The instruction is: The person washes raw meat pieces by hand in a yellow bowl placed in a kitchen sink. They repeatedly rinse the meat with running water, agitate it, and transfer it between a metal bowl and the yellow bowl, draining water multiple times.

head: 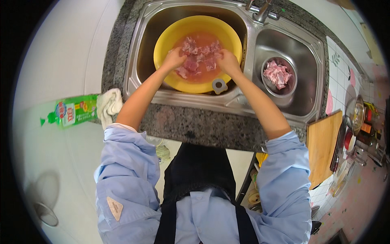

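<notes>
In the left sink bowl sits a yellow plastic basin (195, 87) with pinkish, cloudy water. Pieces of raw meat (191, 65) lie in that water between my two hands. My left hand (175, 58) reaches in at the basin's left side, its fingertips at the edge of the meat. On the right side my right hand (227, 60) has its fingers by the meat, partly in the water. Whether either hand grips a piece cannot be told. A round metal bowl (294, 87) in the right sink bowl holds more raw meat (277, 74).
The steel double sink (250, 61) has a faucet (262, 13) at its back. A grey drain part (219, 86) lies at the basin's front rim. Left are a white cloth (110, 105) and green dish-soap bottle (77, 110); right, a wooden cutting board (323, 149) and knives.
</notes>
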### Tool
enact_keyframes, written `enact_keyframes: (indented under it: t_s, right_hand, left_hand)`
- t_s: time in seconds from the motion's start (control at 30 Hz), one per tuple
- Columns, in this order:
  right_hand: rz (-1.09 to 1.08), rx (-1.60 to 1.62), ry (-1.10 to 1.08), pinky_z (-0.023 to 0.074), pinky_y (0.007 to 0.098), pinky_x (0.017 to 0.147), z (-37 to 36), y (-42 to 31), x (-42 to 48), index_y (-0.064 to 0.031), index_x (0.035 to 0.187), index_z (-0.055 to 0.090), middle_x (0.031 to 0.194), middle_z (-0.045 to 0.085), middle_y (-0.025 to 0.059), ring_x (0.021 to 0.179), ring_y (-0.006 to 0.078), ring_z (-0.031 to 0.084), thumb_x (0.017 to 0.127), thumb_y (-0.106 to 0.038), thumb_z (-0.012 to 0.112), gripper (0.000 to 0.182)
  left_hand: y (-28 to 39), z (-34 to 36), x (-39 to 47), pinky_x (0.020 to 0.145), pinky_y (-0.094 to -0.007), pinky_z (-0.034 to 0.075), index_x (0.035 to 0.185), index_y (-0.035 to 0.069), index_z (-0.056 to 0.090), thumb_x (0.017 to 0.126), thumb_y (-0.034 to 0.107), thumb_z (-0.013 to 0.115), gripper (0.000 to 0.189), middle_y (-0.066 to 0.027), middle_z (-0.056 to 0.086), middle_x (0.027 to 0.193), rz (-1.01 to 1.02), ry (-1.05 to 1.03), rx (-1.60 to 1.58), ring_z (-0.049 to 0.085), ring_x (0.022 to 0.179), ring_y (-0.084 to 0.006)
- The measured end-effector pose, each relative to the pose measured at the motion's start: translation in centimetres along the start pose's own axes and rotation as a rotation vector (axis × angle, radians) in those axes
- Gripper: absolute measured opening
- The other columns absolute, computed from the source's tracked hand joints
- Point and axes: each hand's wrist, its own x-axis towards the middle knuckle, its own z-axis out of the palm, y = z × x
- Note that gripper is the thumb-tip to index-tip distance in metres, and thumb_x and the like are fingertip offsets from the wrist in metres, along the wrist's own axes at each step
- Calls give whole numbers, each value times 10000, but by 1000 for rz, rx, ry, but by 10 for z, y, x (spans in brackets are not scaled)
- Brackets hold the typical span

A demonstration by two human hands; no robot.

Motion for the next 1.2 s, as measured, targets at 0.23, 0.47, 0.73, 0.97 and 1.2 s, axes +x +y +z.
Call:
enact_keyframes:
  t_s: [0.23, 0.47, 0.73, 0.97, 1.2]
  right_hand:
    - [233, -386, -84, 285, 398, 829, 65, 11, 91, -102, 1065, 391, 1130, 312, 171, 1018, 339, 317, 698, -394, 435, 472]
    - [574, -48, -296, 188, 455, 875, 99, 25, 59, -150, 1149, 293, 1227, 136, 156, 1089, 374, 187, 708, -472, 377, 553]
    - [889, 648, -49, 257, 347, 852, 112, -16, 26, -135, 1164, 252, 1192, 156, 213, 1059, 328, 244, 676, -452, 462, 619]
    - [689, 397, 304, 321, 378, 793, 113, -42, 8, -135, 1125, 303, 1085, 245, 275, 948, 392, 354, 662, -327, 510, 542]
    - [313, 447, 459, 334, 411, 728, 61, -101, -5, -130, 1104, 310, 975, 299, 249, 843, 399, 405, 680, -195, 486, 463]
  left_hand:
    - [-47, 51, 69, 872, -361, 237, 1147, 78, 287, 671, 445, 457, 624, -223, 356, 1098, -72, -68, 173, 311, 1034, -356]
    - [-13, 35, 38, 858, -412, 248, 1171, 192, 251, 668, 573, 372, 643, -147, 278, 1182, -434, -528, -225, 250, 1092, -313]
    - [9, 19, 7, 709, -377, 410, 1126, 154, 326, 723, 553, 290, 569, -62, 426, 1065, -735, -821, -1384, 431, 953, -192]
    - [19, 45, -12, 622, -333, 440, 1060, 147, 350, 738, 448, 400, 444, -43, 467, 953, -724, -341, -1254, 494, 818, -184]
    - [76, -1, -41, 609, -286, 422, 1045, 111, 344, 768, 313, 434, 355, -61, 462, 924, -505, 72, -1387, 472, 795, -149]
